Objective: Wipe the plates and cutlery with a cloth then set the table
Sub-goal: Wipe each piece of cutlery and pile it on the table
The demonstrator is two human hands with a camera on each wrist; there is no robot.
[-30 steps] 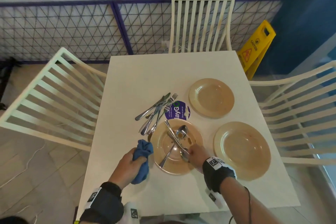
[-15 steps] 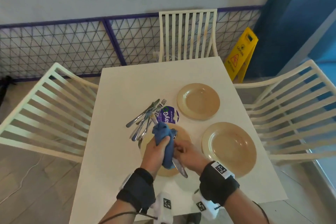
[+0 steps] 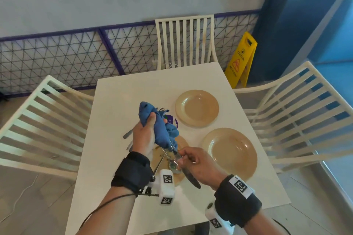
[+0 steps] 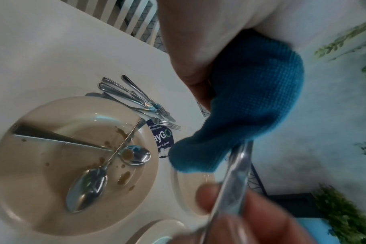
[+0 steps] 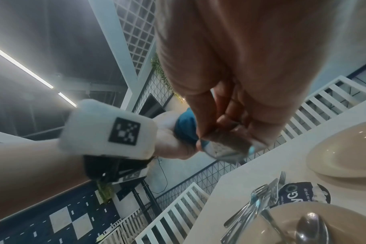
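Cutlery item [image 3: 188,172], seemingly a knife with a dark handle, is held above the white counter [image 3: 114,101] in the lower middle of the head view. The right hand [image 3: 198,164] pinches its handle end between curled fingers [image 5: 201,105], and the left hand [image 3: 144,135] has its fingers clenched around the blue cloth [image 3: 160,128], which is wrapped over the other end of the item. How much of the blade is inside the cloth cannot be seen.

Under the hands lies a dirty plate [image 4: 42,206] with brown spots; on it rest two spoons [image 4: 88,189] and one long flat piece, blurred, which I cannot name. In the head view this plate is mostly hidden by the hands. Two more beige plates stand on the right part of the counter: one near plate [image 3: 231,152] and one far plate [image 3: 196,108], apart from each other. A bundle of forks and other cutlery [image 4: 136,100] lies just beside the dirty plate, its tips over a round dark sticker [image 4: 163,138] on the counter.

White slatted chairs [image 3: 185,42] stand at three sides of the counter. Behind is a grey wall with a wire grid fence [image 3: 57,59], and a yellow caution sign [image 3: 241,59] stands on the floor at the upper right. The right wrist view is blurred near the fingers.
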